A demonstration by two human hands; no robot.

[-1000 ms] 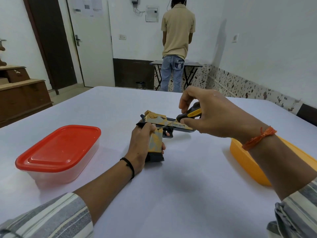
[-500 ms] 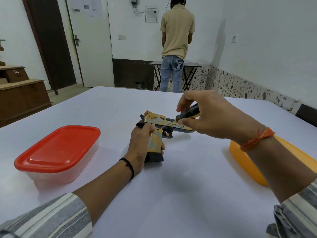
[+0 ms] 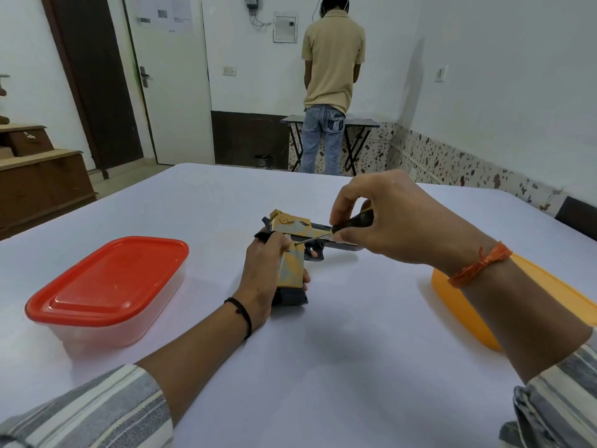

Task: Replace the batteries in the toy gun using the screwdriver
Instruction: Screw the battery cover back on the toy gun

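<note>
A yellow and dark toy gun point(image 3: 292, 236) lies on its side in the middle of the white table point(image 3: 323, 367), barrel pointing right. My left hand point(image 3: 261, 279) grips its handle and pins it to the table. My right hand point(image 3: 384, 221) pinches the black handle of a screwdriver point(image 3: 352, 221) above the barrel. The thin metal shaft slants down to the left, and its tip meets the gun just above the handle, close to my left thumb. No batteries are in sight.
A clear box with a red lid point(image 3: 109, 286) stands at the left. An orange container point(image 3: 504, 305) sits at the right, partly behind my right forearm. Beyond the table a person point(image 3: 332, 82) stands facing the far wall at a small folding table.
My right fingers have turned the screwdriver handle, so its yellow part is now hidden. The gun and my left hand have stayed in place.
</note>
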